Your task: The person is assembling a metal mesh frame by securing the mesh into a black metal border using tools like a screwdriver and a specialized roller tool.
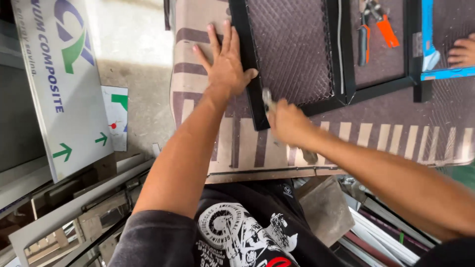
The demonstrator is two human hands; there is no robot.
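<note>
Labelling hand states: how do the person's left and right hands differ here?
The left hand lies flat, fingers spread, pressing on the black frame edge; the right hand is closed around a small metal tool.
The left hand is sharp; the right hand is motion-blurred.
The left hand sits farther up the frame side; the right hand is near its bottom corner.
Both are bare and work on the same mesh frame.

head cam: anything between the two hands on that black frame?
Only the black frame corner bar and a strip of striped mat. The left hand presses flat on the bar; the right hand grips a blurred metal tool beside it.
</note>
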